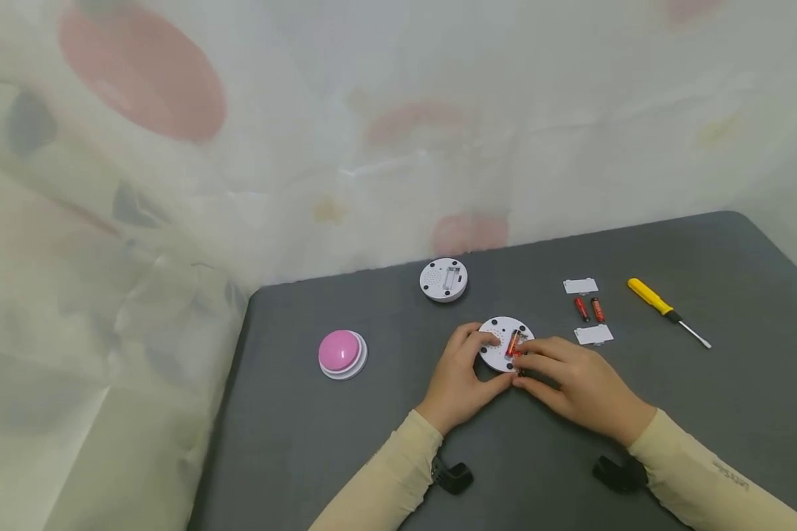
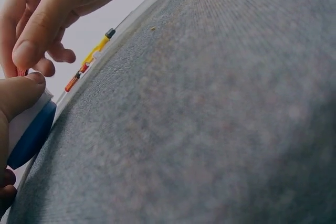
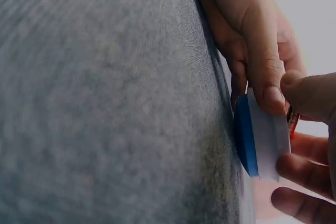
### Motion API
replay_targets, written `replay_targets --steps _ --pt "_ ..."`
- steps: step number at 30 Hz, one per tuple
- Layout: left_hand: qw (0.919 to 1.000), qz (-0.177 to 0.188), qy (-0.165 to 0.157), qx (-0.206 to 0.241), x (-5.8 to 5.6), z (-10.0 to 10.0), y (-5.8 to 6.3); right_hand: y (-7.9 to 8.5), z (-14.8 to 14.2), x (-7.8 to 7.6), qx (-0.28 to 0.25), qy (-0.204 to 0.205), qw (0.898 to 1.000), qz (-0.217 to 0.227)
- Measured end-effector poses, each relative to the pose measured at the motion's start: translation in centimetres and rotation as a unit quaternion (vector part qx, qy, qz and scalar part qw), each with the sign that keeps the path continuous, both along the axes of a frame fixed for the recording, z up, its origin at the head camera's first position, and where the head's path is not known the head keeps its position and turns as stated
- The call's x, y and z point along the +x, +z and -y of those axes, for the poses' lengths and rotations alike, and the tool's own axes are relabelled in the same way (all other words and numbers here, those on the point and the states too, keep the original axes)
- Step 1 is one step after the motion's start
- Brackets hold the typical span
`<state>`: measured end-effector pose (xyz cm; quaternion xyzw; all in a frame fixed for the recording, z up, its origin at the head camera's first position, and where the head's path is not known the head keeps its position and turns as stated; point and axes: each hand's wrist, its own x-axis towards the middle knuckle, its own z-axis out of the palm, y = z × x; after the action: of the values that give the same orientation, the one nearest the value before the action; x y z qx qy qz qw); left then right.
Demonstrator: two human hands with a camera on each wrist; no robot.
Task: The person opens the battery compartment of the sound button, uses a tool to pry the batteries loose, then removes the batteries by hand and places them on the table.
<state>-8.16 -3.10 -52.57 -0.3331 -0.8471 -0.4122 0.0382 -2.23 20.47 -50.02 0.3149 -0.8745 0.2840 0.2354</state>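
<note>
A round white push-button (image 1: 493,360) lies upside down on the table, its battery compartment facing up. Its blue dome (image 3: 245,137) shows underneath in the right wrist view. My left hand (image 1: 457,380) grips this button round its left side, thumb at the near rim. One red AAA battery (image 1: 512,342) lies at the compartment. With its fingertips over the compartment, my right hand (image 1: 581,383) pinches a second red battery (image 2: 21,72), mostly hidden by the fingers. Whether either battery is fully seated I cannot tell.
Another upturned white button (image 1: 438,284) stands farther back; a pink-domed button (image 1: 339,350) sits at left. To the right lie two white battery covers (image 1: 581,286), two red batteries (image 1: 598,310) and a yellow-handled screwdriver (image 1: 651,295). Patterned sheeting (image 1: 385,184) hangs behind the grey table (image 1: 292,464).
</note>
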Motion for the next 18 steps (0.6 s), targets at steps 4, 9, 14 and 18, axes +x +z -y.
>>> replay_targets --steps 4,9,14,18 --pt "0.9999 0.004 0.013 -0.007 0.3 0.4 -0.1 0.2 -0.6 0.5 -0.001 -0.020 1.000 0.009" --pt "0.9998 0.003 0.018 -0.011 -0.3 0.0 0.8 0.7 -4.1 1.7 -0.019 -0.061 0.997 0.041" --pt "0.9997 0.009 0.019 -0.011 -0.6 -0.3 1.2 -0.2 -6.5 3.2 -0.002 -0.098 0.993 0.066" --pt "0.9992 0.032 0.020 -0.013 0.4 0.4 0.2 -1.9 -6.8 4.0 -0.005 -0.096 0.993 0.062"
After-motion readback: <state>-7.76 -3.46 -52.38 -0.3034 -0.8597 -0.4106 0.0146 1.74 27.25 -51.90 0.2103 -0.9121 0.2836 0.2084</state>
